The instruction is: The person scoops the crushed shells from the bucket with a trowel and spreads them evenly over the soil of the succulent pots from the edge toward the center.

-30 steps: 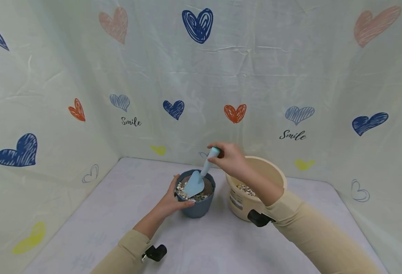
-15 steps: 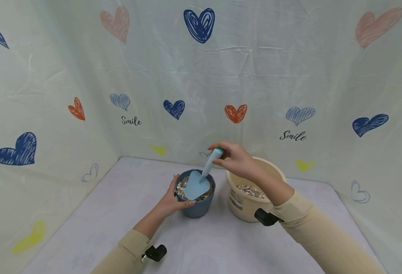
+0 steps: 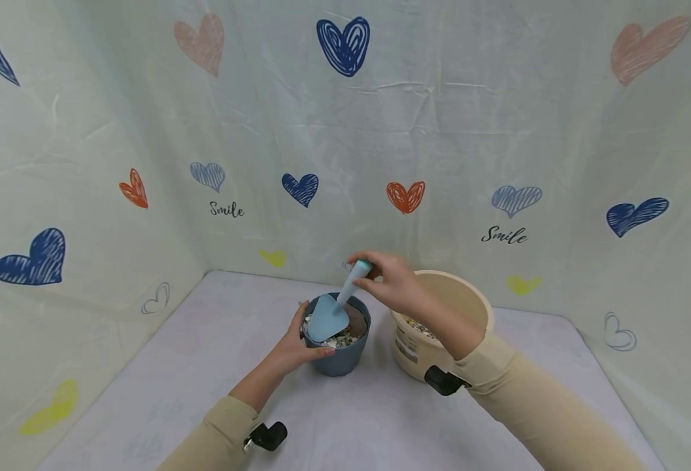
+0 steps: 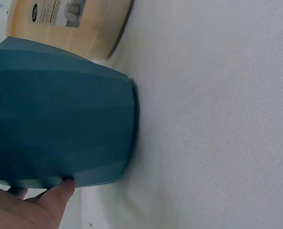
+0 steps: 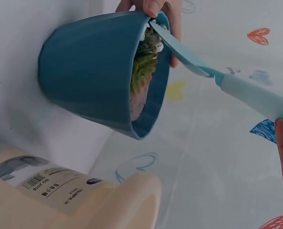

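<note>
A blue flower pot [image 3: 340,361] stands on the table in the head view, with pale pebbles and a brown surface inside. A green succulent [image 5: 144,69] shows within its rim in the right wrist view. My left hand [image 3: 291,348] grips the pot's near left side, thumb in front and fingers at the rim. My right hand [image 3: 393,282] holds a light blue trowel [image 3: 329,319] by the end of its handle. The trowel's blade slants down over the left part of the pot, and its tip meets the inside of the rim near my left fingers.
Just right of the pot stands a larger beige plastic planter [image 3: 461,299] with mixed pebbles inside, partly hidden by my right forearm. A white table cover [image 3: 204,366] lies under both, backed by a curtain [image 3: 451,137] with printed hearts.
The trowel first shifted slightly right, then moved left across the pot with my right hand. More of the brown surface shows on the pot's right side. My left hand has stayed put.
</note>
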Demonstrator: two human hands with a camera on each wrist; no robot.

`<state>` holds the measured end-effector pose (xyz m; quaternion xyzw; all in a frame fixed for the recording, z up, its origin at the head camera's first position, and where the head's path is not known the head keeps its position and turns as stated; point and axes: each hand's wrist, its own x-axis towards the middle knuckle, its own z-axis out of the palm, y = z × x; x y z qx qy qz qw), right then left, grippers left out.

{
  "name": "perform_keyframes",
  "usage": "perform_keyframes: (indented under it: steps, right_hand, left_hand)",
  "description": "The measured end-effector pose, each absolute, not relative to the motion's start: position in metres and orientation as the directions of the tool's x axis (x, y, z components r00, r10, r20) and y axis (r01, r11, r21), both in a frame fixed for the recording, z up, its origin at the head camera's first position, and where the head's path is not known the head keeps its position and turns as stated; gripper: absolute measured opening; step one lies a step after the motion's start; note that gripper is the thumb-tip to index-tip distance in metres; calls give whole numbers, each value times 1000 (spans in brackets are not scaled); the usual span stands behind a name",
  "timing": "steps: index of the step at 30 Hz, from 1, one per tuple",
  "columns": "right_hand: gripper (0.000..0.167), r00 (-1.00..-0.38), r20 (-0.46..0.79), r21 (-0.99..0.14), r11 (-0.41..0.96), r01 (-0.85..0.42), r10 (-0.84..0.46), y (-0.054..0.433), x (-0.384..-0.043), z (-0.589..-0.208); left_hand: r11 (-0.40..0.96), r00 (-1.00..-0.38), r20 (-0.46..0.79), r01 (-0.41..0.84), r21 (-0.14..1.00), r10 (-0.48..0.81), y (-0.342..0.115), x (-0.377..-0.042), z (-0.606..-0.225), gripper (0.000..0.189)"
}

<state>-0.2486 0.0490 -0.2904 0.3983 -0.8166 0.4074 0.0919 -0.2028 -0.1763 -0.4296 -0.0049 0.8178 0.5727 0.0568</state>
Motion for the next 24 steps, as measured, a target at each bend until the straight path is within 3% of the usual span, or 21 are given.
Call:
perform_keyframes:
  steps: [15,24]
  right_hand:
    - [33,-763,506,-657,393,-644,-403,57,-250,-297]
    - [33,-809,514,-699,407,-587,-285,103,-248,-288]
  left_hand:
    - [375,-993,-79,-40,926,89,-176,-207,-425,121]
    - [499,-988,69,131,857,142,-168,-210,-392,117]
